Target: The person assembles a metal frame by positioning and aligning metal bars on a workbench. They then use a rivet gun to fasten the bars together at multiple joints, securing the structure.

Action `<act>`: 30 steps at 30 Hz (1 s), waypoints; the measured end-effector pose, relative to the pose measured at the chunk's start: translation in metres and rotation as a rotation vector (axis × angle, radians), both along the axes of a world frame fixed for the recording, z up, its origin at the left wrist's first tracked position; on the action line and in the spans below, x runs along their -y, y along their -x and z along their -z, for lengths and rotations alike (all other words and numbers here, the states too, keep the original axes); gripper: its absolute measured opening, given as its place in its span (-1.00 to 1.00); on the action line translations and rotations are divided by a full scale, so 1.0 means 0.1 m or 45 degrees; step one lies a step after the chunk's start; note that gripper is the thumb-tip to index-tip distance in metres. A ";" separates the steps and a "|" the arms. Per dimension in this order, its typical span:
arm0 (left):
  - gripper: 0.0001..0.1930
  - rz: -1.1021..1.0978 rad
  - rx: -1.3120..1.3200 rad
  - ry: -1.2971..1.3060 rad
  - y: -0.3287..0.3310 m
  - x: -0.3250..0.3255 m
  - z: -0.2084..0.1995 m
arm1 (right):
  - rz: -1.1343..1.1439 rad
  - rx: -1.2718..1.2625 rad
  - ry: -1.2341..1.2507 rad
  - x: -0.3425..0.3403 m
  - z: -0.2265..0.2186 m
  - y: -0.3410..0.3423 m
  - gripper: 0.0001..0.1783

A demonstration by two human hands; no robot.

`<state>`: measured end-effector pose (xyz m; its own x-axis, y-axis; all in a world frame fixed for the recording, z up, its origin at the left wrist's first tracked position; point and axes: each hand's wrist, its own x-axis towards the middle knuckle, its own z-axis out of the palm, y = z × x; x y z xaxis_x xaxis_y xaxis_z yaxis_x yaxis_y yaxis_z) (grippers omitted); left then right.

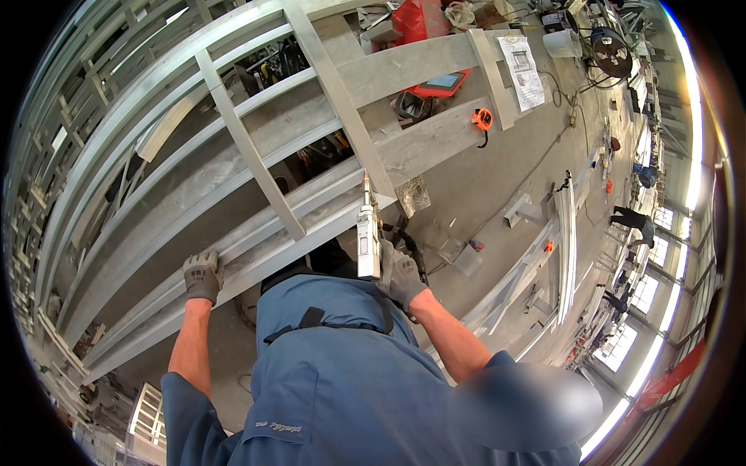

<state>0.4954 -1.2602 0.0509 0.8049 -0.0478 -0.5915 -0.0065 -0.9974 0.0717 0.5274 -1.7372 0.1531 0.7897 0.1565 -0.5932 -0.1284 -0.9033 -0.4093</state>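
My right hand (401,273), in a grey work glove, is closed around a silver handheld welding gun (368,241). The gun's copper-coloured nozzle points away from me, with its tip over a joint of the metal frame (264,175). A dark hose (412,247) curves beside the right hand. My left hand (203,275), gloved alike, grips the frame's near rail on the left, with the fingers bent over it. The frame is made of long silver tubes joined by crossbars, and it lies in front of my body.
An orange tape measure (482,119) and a printed drawing sheet (522,71) lie on the frame's right part. Beyond are a red case (441,83), a white bucket (562,43) and a cable reel (611,52). Metal profiles (566,241) stand at right; people (633,221) are farther off.
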 end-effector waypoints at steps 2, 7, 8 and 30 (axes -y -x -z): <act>-0.57 0.000 -0.007 -0.004 0.00 0.00 0.00 | 0.007 -0.021 -0.010 -0.02 -0.04 -0.03 -0.47; -0.61 0.018 0.003 0.027 -0.03 0.00 -0.04 | 0.015 -0.027 0.011 -0.08 -0.06 -0.05 -0.52; -0.62 0.022 0.013 0.029 -0.03 -0.01 -0.03 | 0.019 -0.027 0.015 -0.07 -0.02 -0.03 -0.49; -0.67 0.014 0.104 0.055 -0.01 -0.01 -0.01 | 0.053 -0.036 -0.017 -0.12 -0.08 0.00 -0.41</act>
